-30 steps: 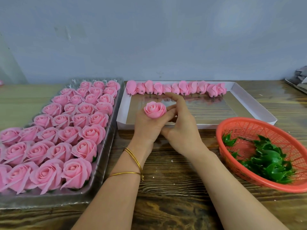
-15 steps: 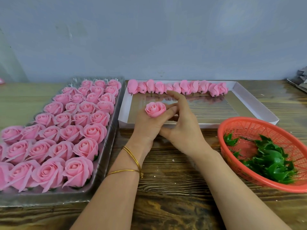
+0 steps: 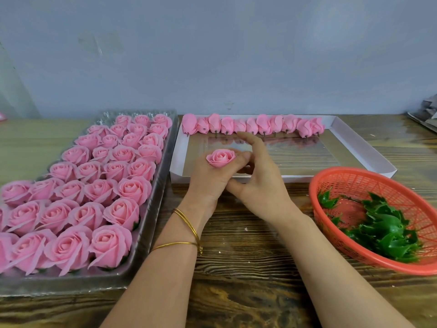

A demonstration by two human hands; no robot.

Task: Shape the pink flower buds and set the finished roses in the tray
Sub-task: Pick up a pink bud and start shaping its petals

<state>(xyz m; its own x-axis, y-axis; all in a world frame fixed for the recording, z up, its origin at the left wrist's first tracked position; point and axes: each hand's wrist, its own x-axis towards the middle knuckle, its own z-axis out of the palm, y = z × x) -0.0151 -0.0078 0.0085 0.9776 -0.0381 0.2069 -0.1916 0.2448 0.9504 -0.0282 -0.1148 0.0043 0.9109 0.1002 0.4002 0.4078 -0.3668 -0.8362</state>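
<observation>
Pink rose gripped between tray and basket

Wooden, dark-grained table [image 3: 236,275] carries everything, set against a pale blue-grey wall. On its left lies a long clear plastic tray [image 3: 156,204], filled in rows with opened pink roses [image 3: 111,245]. Behind the hands sits a shallow white cardboard tray with a shiny floor [image 3: 364,147]. To the right stands a round orange plastic mesh basket [image 3: 378,185], its rim just beside the white tray's near right corner.

The two hands are together at the middle of the table, above the white tray's near wall. The left hand [image 3: 208,178] has its fingers curled up round the base of a small pink rose [image 3: 221,157], holding it upright with the bloom facing the camera. The right hand [image 3: 262,185] presses against the left from the right, its forefinger lifted straight and clear of the flower; whether its lower fingers grip the rose cannot be told.

A row of closed pink flower buds [image 3: 251,125] lies along the white tray's far wall, stems toward the person; a heap of green plastic leaf cups [image 3: 387,230] lies in the basket; two thin gold bangles [image 3: 186,223] circle the left wrist.
</observation>
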